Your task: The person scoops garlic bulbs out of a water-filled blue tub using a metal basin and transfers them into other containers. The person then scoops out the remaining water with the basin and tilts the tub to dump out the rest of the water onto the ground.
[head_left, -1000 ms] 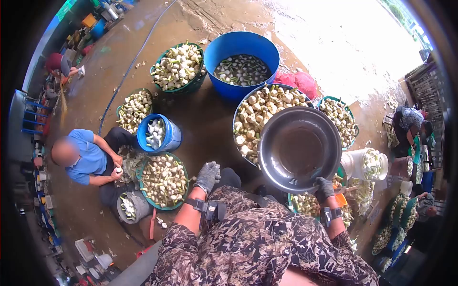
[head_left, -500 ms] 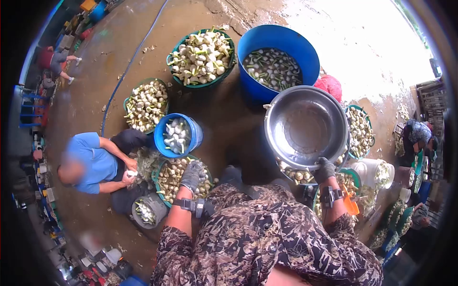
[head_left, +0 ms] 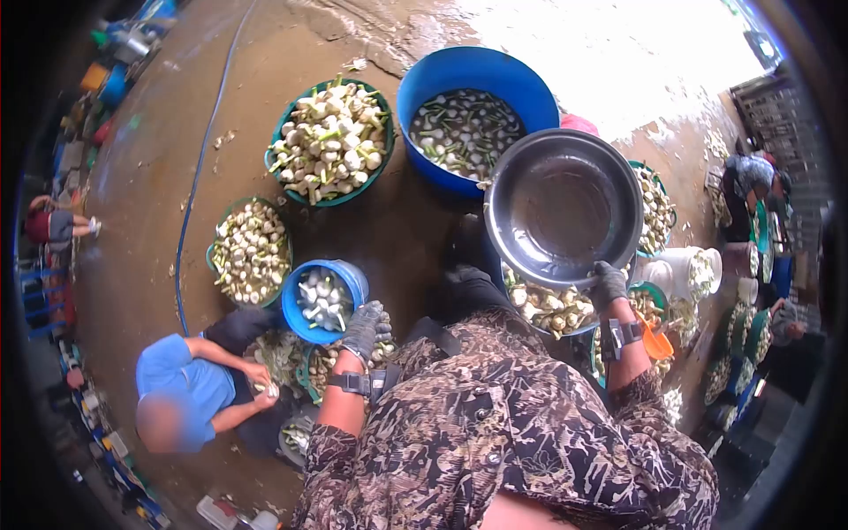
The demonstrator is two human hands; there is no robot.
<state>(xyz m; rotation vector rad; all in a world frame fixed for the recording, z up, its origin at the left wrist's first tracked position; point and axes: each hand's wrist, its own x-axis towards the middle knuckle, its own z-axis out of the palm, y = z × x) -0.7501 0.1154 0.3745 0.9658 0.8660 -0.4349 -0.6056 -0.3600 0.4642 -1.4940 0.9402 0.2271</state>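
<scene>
My right hand (head_left: pixel 608 287), in a grey glove, is closed on the near rim of a wide metal basin (head_left: pixel 565 212). The basin's inside is bare and wet, and it tilts toward me above a basket of garlic bulbs (head_left: pixel 552 309). My left hand (head_left: pixel 366 332), also gloved, holds nothing that I can see; its fingers look loosely bent and apart. It hovers above a green basket of garlic (head_left: pixel 331 362), just right of a small blue bucket (head_left: pixel 327 300) holding peeled bulbs in water. Beyond the basin stands a large blue tub (head_left: pixel 481 71) with garlic floating in it.
At the left a seated person in a blue shirt (head_left: pixel 190 380) handles a bulb. Green baskets of garlic (head_left: pixel 331 146) stand on the wet floor (head_left: pixel 389 238). A blue hose (head_left: pixel 196 168) runs along the left. White buckets (head_left: pixel 680 269) and an orange scoop-like object (head_left: pixel 655 343) are at the right.
My view has swung and moved forward toward the large tub. The basin stays in my right hand. My left hand now sits closer to the small blue bucket.
</scene>
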